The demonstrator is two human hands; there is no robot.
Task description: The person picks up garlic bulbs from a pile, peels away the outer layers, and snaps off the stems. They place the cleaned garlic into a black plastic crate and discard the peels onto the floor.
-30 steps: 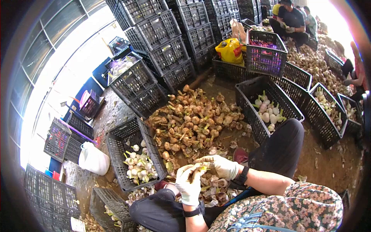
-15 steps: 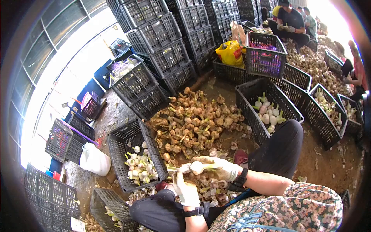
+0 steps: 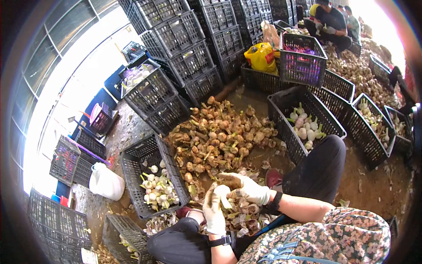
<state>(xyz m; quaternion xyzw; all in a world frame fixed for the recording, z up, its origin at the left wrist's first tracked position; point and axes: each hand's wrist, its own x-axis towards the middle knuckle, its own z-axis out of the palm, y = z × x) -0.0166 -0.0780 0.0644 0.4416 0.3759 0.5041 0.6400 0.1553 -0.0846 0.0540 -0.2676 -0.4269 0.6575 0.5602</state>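
White gloves cover both my hands. A pale garlic bulb with its stem pointing down sits at my left hand, whose fingers are wrapped round it. My right hand is just to the right, its fingers spread and curved over the bulb, apparently not gripping it. Beyond them lies a heap of brown unpeeled garlic. Peeled bulbs lie in a black crate on the left, and more white bulbs in a crate on the right.
Loose skins lie between my legs. Tall stacks of black crates stand behind the heap. A white jug is at the left, a yellow bag at the back. A person in gloves sits at the back right.
The bulb has turned from lying sideways between both hands to stem-down at my left hand. My left hand has risen slightly and my right hand has opened.
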